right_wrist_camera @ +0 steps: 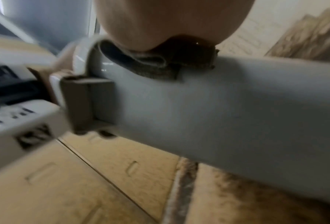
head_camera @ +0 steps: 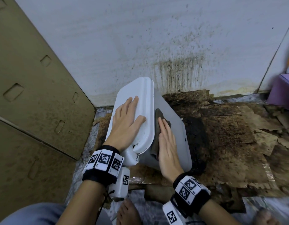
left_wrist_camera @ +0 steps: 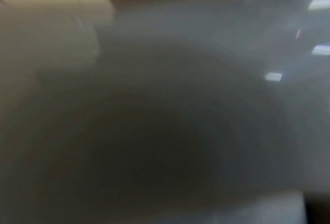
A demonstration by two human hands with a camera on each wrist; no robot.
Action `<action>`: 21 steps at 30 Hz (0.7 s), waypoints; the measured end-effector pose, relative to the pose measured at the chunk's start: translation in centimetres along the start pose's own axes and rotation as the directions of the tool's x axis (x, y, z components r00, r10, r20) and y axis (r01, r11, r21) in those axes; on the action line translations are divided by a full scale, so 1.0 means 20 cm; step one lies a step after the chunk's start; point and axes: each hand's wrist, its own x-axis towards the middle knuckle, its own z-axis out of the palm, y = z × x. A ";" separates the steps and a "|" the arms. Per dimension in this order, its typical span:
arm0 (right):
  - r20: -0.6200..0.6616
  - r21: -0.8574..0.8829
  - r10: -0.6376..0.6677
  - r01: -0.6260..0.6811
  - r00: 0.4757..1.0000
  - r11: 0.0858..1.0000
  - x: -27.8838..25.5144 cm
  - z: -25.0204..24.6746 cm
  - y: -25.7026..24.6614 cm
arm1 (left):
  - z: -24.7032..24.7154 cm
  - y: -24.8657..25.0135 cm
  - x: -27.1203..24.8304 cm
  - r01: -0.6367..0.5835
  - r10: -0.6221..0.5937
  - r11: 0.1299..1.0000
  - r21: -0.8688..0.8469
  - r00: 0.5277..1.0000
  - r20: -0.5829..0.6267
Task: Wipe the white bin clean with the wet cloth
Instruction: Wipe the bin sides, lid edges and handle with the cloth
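The white bin (head_camera: 176,127) stands tipped to the left on the dirty floor, its lid (head_camera: 145,101) closed. My left hand (head_camera: 127,119) lies flat on the lid, fingers straight and spread. My right hand (head_camera: 167,140) presses a dark brown cloth (head_camera: 158,117) flat against the bin's grey side wall, just below the lid's rim. In the right wrist view the palm (right_wrist_camera: 160,22) sits on the folded cloth (right_wrist_camera: 156,65) on the bin's side (right_wrist_camera: 227,113). The left wrist view is a dark blur.
A stained white wall (head_camera: 140,46) rises right behind the bin. Brown cardboard panels (head_camera: 26,95) stand at the left. Torn, mouldy cardboard (head_camera: 230,143) covers the floor on the right. A purple box (head_camera: 282,93) is at the far right. My bare feet (head_camera: 127,211) are below.
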 end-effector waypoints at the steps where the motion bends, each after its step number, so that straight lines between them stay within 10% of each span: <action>1: 0.008 -0.033 -0.006 0.006 1.000 0.999 0.00 -0.01 0.05 | 0.00 0.00 0.00 0.000 0.000 1.000 -0.002 1.000 0.000; 21: -0.017 0.043 0.274 -0.273 0.962 0.961 0.03 -0.07 0.21 | -0.01 0.01 -0.01 0.009 -0.009 1.000 -0.011 1.000 0.002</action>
